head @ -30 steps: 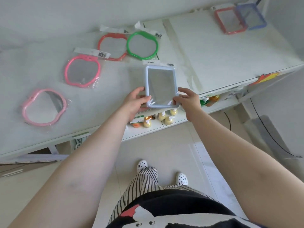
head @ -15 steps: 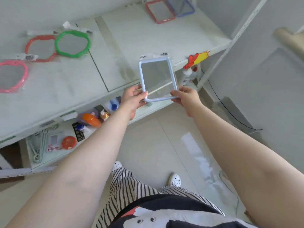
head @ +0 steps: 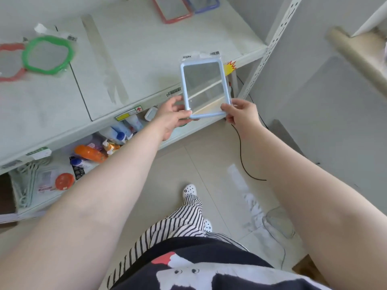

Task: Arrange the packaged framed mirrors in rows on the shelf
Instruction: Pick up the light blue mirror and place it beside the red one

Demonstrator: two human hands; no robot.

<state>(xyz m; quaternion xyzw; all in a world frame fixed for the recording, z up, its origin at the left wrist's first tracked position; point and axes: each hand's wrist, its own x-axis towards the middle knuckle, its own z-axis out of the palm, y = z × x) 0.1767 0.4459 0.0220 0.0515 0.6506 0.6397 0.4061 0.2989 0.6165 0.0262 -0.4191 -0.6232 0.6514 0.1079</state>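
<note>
The fingers (head: 182, 114) of the left hand (head: 170, 118) curl round the lower left corner of a light blue, rectangular framed mirror in clear plastic packaging (head: 205, 88), thumb across the front of the frame. The fingers (head: 227, 107) of the right hand (head: 243, 114) pinch its lower right corner in the same way. Between the two sets of fingers the mirror is held up off the white metal shelf (head: 146, 49), tilted, its lower edge out past the shelf's front lip and its upper end, with a white barcoded header card, over the shelf's near right part.

Well beyond the fingers, at the far edge of the shelf, a red rectangular framed mirror (head: 171, 9) lies flat with a purple-blue rectangular framed mirror (head: 206, 4) just beside it on its right. Far to the left of the left fingers, a green wavy round framed mirror in plastic wrap (head: 49, 54) lies on the shelf, overlapping a red wavy round framed mirror (head: 10, 63) that is cut off by the picture's edge.

Below the left fingers, the lower shelf (head: 52, 197) carries an orange bottle (head: 90, 153), blue-capped tubes, white hangers and a round orange lid. A yellow and red starburst sticker (head: 230, 66) shows just right of the held mirror. Below the right fingers a black cable (head: 243, 160) trails over the pale tiled floor (head: 219, 185), near a white perforated clog (head: 189, 190) under a striped trouser leg.
</note>
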